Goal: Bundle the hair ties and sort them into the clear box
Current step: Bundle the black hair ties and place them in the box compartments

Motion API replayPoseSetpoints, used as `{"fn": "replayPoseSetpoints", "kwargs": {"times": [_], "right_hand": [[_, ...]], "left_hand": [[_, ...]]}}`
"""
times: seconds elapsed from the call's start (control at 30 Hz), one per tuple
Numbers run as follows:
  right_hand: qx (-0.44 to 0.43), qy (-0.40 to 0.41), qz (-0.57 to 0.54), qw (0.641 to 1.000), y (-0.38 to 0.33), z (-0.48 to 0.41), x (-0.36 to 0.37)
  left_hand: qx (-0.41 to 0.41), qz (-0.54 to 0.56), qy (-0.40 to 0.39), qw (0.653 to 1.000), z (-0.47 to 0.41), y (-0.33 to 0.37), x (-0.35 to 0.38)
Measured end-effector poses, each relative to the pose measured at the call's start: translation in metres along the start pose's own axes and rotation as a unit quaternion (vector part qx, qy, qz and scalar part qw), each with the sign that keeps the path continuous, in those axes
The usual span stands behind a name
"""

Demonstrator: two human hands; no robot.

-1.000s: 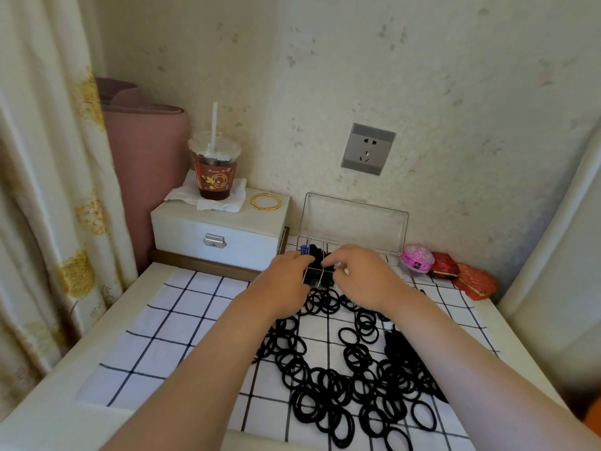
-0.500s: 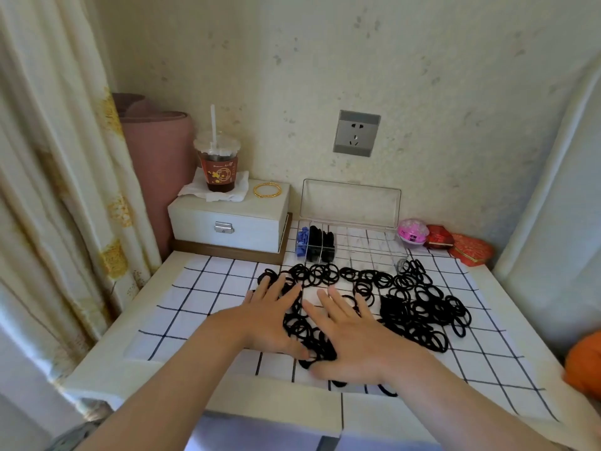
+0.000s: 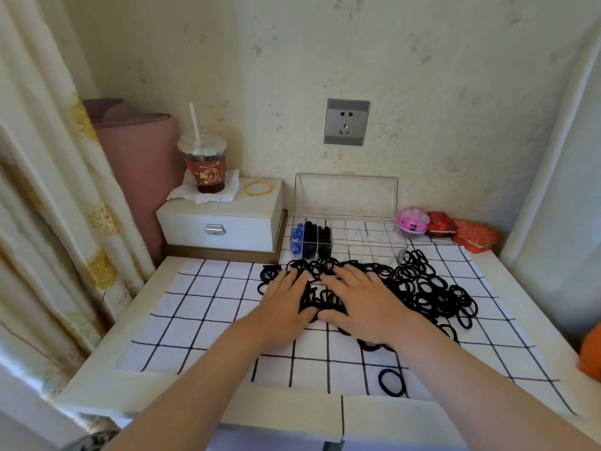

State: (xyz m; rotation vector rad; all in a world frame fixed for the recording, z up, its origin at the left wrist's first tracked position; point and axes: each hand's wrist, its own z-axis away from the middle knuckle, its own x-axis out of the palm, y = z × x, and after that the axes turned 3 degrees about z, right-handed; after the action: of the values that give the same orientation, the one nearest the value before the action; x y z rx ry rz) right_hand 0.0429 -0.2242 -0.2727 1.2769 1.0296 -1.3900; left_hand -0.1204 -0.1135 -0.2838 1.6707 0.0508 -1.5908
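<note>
Pressing flat on the ties (image 3: 422,288), both hands have come back from the box (image 3: 344,242) at the table's back edge. Left hand (image 3: 286,307) and right hand (image 3: 364,304) lie open, holding nothing. Next bundle likely starts now.

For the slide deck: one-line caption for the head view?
Both hands, left hand and right hand, flat on loose black hair ties before open clear box.

You've got black hair ties (image 3: 419,288) on a white cloth (image 3: 208,307) with black grid lines, blue ones (image 3: 296,239) in the clear box (image 3: 374,237), gold bangle (image 3: 259,187)
</note>
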Motion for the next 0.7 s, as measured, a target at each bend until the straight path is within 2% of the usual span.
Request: {"fn": "replayPoseSetpoints", "kwargs": {"times": [0.23,0.27,0.33,0.4,0.43,0.57,0.7], "right_hand": [[0.005,0.045,-0.119,0.992,0.023,-0.013,-0.032],[0.012,0.049,-0.143,0.988,0.024,-0.013,-0.036],[0.023,0.064,-0.183,0.981,0.025,-0.011,-0.045],[0.031,0.064,-0.182,0.981,0.026,-0.009,-0.053],[0.034,0.051,-0.181,0.982,0.026,-0.006,-0.056],[0.022,-0.038,-0.177,0.983,0.026,0.006,-0.062],[0.032,-0.053,-0.188,0.98,0.032,0.018,-0.061]], "left_hand": [[0.06,0.148,-0.03,0.987,-0.008,0.015,-0.024],[0.051,0.132,-0.017,0.99,-0.006,0.016,-0.031],[0.044,0.044,0.059,0.996,-0.003,0.014,-0.041],[0.073,0.041,0.117,0.99,0.001,0.015,-0.043],[0.093,0.057,0.121,0.987,0.004,0.019,-0.041],[0.194,0.076,0.037,0.977,0.018,0.051,-0.023],[0.238,0.02,-0.021,0.971,0.024,0.081,0.01]]}}
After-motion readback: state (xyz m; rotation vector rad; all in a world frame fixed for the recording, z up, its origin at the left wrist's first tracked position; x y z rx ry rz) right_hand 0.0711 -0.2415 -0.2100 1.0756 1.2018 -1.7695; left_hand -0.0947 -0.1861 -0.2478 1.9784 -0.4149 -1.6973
